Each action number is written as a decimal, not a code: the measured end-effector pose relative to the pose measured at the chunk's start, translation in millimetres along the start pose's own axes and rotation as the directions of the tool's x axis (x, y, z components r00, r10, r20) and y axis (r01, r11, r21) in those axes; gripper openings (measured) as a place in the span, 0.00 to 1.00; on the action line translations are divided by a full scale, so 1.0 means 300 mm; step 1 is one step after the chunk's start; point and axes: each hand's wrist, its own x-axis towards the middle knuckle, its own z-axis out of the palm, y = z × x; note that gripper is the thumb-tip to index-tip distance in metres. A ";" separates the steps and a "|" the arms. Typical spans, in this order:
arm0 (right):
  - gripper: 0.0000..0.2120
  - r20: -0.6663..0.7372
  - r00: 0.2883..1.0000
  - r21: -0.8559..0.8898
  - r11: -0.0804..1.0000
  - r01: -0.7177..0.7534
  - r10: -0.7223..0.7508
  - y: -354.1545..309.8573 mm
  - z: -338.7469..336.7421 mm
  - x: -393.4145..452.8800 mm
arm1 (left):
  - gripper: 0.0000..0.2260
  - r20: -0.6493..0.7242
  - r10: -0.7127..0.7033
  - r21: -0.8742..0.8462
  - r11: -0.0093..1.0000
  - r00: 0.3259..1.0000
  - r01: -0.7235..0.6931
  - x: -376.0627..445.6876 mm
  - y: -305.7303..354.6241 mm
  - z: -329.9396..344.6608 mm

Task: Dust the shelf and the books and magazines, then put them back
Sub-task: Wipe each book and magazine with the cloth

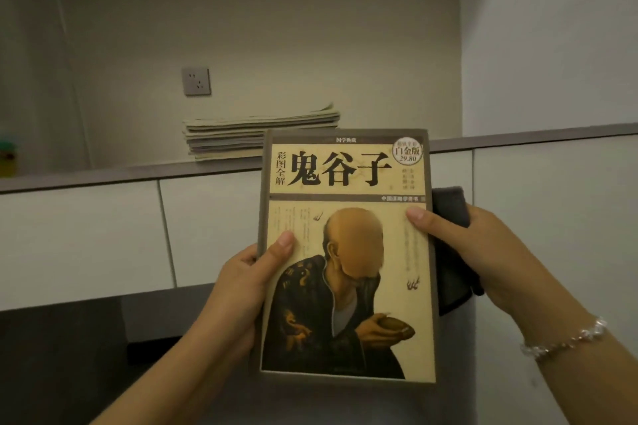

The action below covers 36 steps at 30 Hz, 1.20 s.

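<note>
Both hands hold the book (347, 252) upright below the shelf (121, 174): the left hand (248, 272) grips its edge, the right hand (483, 248) pinches the other edge with a dark cloth (452, 214) (bunched behind). Magazines (262, 131) lie stacked on the shelf. Likely next: wiping the cover, then shelving it beside that stack.

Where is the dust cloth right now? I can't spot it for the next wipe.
In the head view the dark grey cloth is on the right, held by the right hand against the book's right edge, mostly behind it.

left hand (241, 283), right hand (483, 252), thumbs forward, gripping
</note>
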 end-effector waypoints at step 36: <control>0.15 -0.086 0.956 0.468 0.858 -0.210 0.281 -0.043 -0.352 0.173 | 0.32 0.513 -0.006 -0.219 0.966 0.858 0.138 0.247 0.128 0.401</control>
